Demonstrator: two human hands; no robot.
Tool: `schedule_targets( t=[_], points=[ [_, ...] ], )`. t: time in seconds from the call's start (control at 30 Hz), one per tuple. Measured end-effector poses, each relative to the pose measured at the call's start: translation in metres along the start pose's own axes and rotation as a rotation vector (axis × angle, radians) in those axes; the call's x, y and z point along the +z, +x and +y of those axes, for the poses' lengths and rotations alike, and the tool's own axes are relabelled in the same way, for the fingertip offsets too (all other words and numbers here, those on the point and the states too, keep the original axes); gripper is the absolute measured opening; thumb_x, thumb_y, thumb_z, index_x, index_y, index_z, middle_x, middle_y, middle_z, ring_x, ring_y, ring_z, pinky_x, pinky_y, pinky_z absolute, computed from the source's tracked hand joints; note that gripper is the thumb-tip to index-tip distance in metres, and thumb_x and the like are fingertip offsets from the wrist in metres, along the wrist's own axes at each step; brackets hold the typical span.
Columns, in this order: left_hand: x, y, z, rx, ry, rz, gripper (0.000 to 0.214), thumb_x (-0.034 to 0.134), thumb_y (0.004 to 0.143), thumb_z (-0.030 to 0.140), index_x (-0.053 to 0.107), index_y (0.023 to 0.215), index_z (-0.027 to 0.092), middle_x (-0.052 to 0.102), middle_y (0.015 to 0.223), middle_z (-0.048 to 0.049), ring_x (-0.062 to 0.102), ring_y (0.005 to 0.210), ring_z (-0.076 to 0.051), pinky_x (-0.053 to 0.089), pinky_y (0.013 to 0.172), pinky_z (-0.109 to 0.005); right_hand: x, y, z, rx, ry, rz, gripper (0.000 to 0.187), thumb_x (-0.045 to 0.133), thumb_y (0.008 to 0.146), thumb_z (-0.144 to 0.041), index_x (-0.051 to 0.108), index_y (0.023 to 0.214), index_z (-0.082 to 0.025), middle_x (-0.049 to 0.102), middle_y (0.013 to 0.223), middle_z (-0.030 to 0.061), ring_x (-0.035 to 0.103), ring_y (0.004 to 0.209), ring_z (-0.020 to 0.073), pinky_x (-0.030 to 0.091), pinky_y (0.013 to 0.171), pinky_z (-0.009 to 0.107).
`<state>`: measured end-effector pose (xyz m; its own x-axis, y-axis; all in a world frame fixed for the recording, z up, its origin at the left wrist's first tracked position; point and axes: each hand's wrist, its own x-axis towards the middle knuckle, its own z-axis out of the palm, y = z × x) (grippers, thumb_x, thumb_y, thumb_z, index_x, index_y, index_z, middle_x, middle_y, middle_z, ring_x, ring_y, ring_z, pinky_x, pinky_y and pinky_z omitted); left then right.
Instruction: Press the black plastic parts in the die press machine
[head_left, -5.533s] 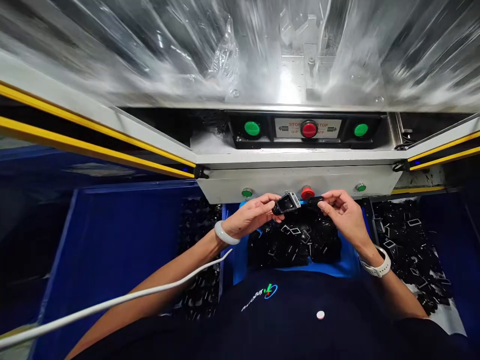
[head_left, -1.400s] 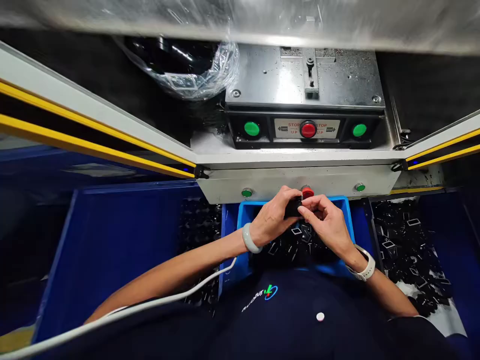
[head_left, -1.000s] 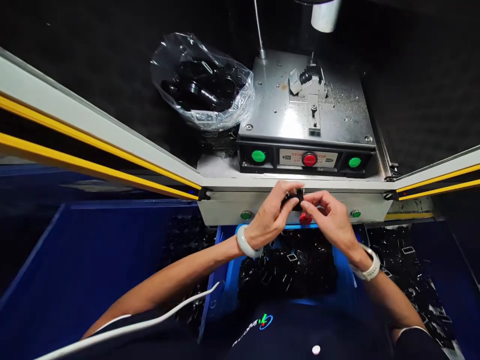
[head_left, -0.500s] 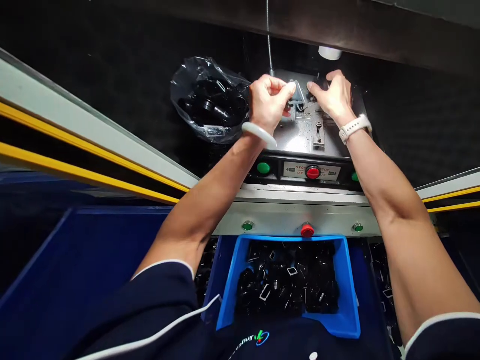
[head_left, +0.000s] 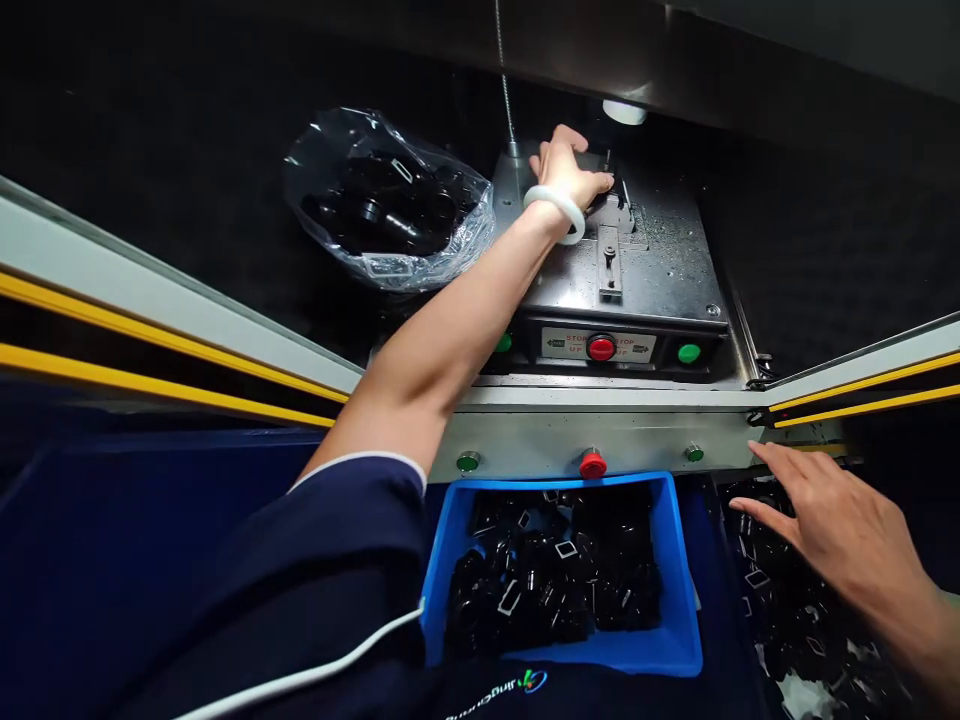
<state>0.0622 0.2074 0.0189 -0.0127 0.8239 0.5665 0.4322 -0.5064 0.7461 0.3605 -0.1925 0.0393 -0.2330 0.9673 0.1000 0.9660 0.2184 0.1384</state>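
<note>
The left hand (head_left: pixel 566 168) has its fingers bent and drawn together over a small black plastic part (head_left: pixel 610 192) seated at the grey metal fixture block (head_left: pixel 619 213). The thumb tip touches the part, but most of it is hidden, so I cannot tell whether the fingers pinch it or only press on it. The left arm is stretched straight forward and up across the machine, a white bangle (head_left: pixel 556 208) on the wrist and a dark sleeve with white piping on the upper arm. The right hand (head_left: pixel 832 512) is low at the right, palm down and fingers spread flat and apart, hovering just above a loose heap of black framed parts (head_left: pixel 780 600) without gripping any. The fixture block stands on one shiny steel base plate (head_left: pixel 660 270). Below it is a black control strip with three round buttons: one red button (head_left: pixel 601 348) in the middle, one green button (head_left: pixel 688 353) on the right, and one green at the left half hidden by the forearm. The grey front face below carries three smaller buttons, green, red and green. One bright blue plastic bin (head_left: pixel 681 600) sits near the body, full of black parts too many to count. One crumpled clear plastic bag (head_left: pixel 450 235) of black parts lies left of the plate.
</note>
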Motion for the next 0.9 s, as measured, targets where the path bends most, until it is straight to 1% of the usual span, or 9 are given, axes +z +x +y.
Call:
schedule_targets(
  t=[0.07,0.13,0.23,0.33,0.4,0.5,0.57,0.77,0.9],
  points=[
    [-0.025,-0.032,0.02,-0.034,0.131,0.031,0.035,0.087,0.082,0.022,0.066,0.108,0.012,0.068,0.114,-0.0071,0.064,0.109,-0.021,0.049,0.105,-0.048,0.011,-0.009,-0.007,0.002,0.039,-0.023,0.065,0.035,0.104,-0.072,0.068,0.136,-0.027,0.078,0.112,0.0138,0.073,0.092,0.0314,0.055,0.067,0.042],
    [-0.058,-0.085,0.041,0.019,0.142,0.005,0.029,0.086,0.083,0.018,0.07,0.106,0.013,0.07,0.111,-0.0041,0.065,0.106,-0.02,0.051,0.102,-0.044,0.027,-0.005,-0.016,-0.005,0.118,-0.069,0.054,0.041,0.106,-0.064,0.068,0.135,-0.027,0.078,0.115,0.0107,0.074,0.096,0.0293,0.056,0.069,0.039],
    [-0.113,-0.188,0.062,0.027,0.108,-0.079,0.011,0.068,0.1,0.029,0.074,0.104,0.021,0.073,0.101,-0.0024,0.066,0.078,-0.014,0.055,0.072,-0.033,0.054,0.008,-0.022,0.026,0.21,-0.15,0.038,0.052,0.107,-0.049,0.068,0.132,-0.026,0.077,0.119,0.0091,0.073,0.105,0.0288,0.056,0.072,0.038],
    [-0.162,-0.274,0.063,-0.063,0.196,-0.215,0.015,0.065,0.101,0.037,0.076,0.102,0.026,0.072,0.09,-0.0019,0.061,0.069,-0.015,0.052,0.065,-0.031,0.078,0.016,-0.018,0.104,0.268,-0.191,0.025,0.056,0.104,-0.036,0.07,0.12,-0.024,0.077,0.113,0.0086,0.072,0.104,0.0288,0.053,0.072,0.037],
    [-0.184,-0.307,0.05,-0.115,0.266,-0.36,0.021,0.067,0.098,0.042,0.076,0.107,0.026,0.071,0.098,-0.0048,0.06,0.069,-0.016,0.051,0.063,-0.031,0.088,0.019,-0.014,0.15,0.32,-0.181,0.018,0.058,0.102,-0.032,0.07,0.112,-0.024,0.077,0.108,0.0079,0.072,0.099,0.0274,0.05,0.071,0.036],
    [-0.202,-0.324,0.025,-0.164,0.401,-0.553,0.036,0.07,0.094,0.05,0.075,0.121,0.026,0.066,0.12,-0.0099,0.06,0.071,-0.017,0.053,0.064,-0.033,0.094,0.022,-0.011,0.195,0.383,-0.153,0.014,0.061,0.098,-0.031,0.068,0.107,-0.023,0.075,0.102,0.0064,0.071,0.091,0.0249,0.047,0.069,0.034],
    [-0.206,-0.324,0.012,-0.163,0.464,-0.613,0.039,0.069,0.094,0.05,0.074,0.125,0.028,0.063,0.124,-0.0106,0.06,0.072,-0.018,0.054,0.065,-0.034,0.097,0.025,-0.012,0.232,0.399,-0.133,0.01,0.063,0.096,-0.03,0.066,0.103,-0.023,0.074,0.098,0.005,0.07,0.088,0.0237,0.045,0.069,0.033],
    [-0.199,-0.325,0.014,-0.099,0.609,-0.569,0.035,0.07,0.094,0.037,0.071,0.127,0.028,0.064,0.124,-0.0104,0.06,0.07,-0.02,0.053,0.077,-0.04,0.113,0.029,-0.011,0.283,0.411,-0.056,0.006,0.063,0.096,-0.027,0.063,0.099,-0.022,0.072,0.095,0.004,0.067,0.087,0.0219,0.045,0.073,0.033],
    [-0.191,-0.332,0.028,-0.112,0.637,-0.536,0.033,0.066,0.096,0.031,0.069,0.128,0.027,0.063,0.128,-0.0107,0.066,0.078,-0.022,0.053,0.079,-0.039,0.111,0.022,-0.025,0.275,0.329,-0.01,0.014,0.057,0.102,-0.03,0.065,0.108,-0.021,0.072,0.102,0.0099,0.066,0.094,0.0264,0.045,0.075,0.036]
  ],
)
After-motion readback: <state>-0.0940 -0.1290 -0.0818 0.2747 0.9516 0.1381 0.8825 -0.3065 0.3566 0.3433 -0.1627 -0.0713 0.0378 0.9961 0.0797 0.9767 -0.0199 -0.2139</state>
